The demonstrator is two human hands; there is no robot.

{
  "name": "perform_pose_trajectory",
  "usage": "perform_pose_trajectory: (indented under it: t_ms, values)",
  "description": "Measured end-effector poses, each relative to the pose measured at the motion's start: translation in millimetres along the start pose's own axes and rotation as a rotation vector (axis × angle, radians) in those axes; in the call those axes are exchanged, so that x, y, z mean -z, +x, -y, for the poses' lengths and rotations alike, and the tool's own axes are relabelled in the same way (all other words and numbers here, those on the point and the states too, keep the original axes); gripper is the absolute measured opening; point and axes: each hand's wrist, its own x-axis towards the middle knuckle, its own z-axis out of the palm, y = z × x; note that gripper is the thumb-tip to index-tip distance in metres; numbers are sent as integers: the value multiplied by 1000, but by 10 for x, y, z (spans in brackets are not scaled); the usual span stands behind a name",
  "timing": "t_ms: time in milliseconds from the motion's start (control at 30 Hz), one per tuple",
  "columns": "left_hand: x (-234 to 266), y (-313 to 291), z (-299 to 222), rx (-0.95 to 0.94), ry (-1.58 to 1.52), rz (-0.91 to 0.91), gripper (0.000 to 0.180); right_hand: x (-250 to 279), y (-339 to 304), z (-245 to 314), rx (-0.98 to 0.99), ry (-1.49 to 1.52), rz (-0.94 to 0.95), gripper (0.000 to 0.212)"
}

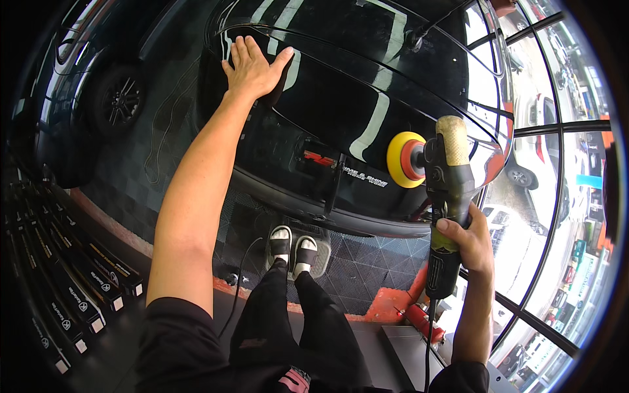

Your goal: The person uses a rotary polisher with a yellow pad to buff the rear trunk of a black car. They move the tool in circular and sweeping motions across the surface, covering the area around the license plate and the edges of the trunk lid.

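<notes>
My left hand (252, 71) lies spread on the glossy black body of a car (314, 85), near its far left edge, and holds nothing. A corded polisher (449, 177) is in my right hand (470, 241), fingers wrapped round its black handle. It stands nearly upright in view at the right, with a worn tan cover on its upper end. Its round yellow and red pad (406, 160) faces left over the car's near right part; whether it touches the paint I cannot tell. White strips of light reflect in the black paint.
Another dark car with a black wheel (120, 97) stands at the left. Several long black boxes (82, 288) lie at lower left. My feet are on a low step (320, 262). The polisher's cord (428, 354) hangs down beside a red cylinder (422, 322). Framed windows (540, 216) line the right.
</notes>
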Motion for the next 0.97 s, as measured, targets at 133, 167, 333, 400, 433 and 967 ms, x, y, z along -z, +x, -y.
perform_pose_trajectory:
  t_ms: [133,167,333,400,433,967]
  values:
    - [-126,-81,-47,-3,-11,-74,120,-266,104,332,77,-208,0,84]
    - [-127,-96,-50,-9,-26,-89,121,-357,135,353,145,-215,-25,90]
    - [-127,-101,-43,-16,-40,-111,122,-638,208,649,329,-580,-13,106]
    - [-150,-102,-69,-18,-41,-116,121,-670,208,659,327,-638,-22,107]
    - [-137,-99,-50,-9,-33,-118,121,-684,208,645,311,-634,-24,107]
    - [-221,-1043,337,-18,-343,-387,106,160,-356,-499,369,-160,-38,107]
